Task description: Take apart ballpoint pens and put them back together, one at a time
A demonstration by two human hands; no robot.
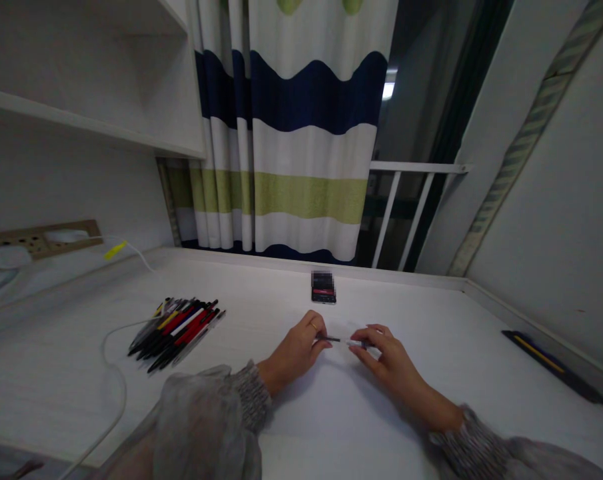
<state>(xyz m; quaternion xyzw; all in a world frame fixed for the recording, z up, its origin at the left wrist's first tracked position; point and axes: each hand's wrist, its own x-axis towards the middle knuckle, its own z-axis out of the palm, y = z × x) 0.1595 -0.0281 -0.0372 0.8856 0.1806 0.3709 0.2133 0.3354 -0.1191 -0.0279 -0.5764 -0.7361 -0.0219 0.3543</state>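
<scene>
My left hand point(296, 347), with a ring on one finger, pinches a thin dark pen part point(334, 339) that points to the right. Facing it, my right hand point(387, 357) has its fingers closed on a pale, see-through pen part point(354, 343) with a dark section between the fingertips. The two parts lie nearly in line, their ends close together just above the white desk point(321, 413). Whether the ends touch I cannot tell. Fingers cover much of both parts.
A pile of pens point(181, 333) lies on the left, with a white cable point(124, 380) beside it. Beyond my hands is a phone point(324, 288), its screen blurred. A long dark object with a yellow stripe point(551, 367) rests near the right wall. A socket strip point(44, 241) is mounted at left.
</scene>
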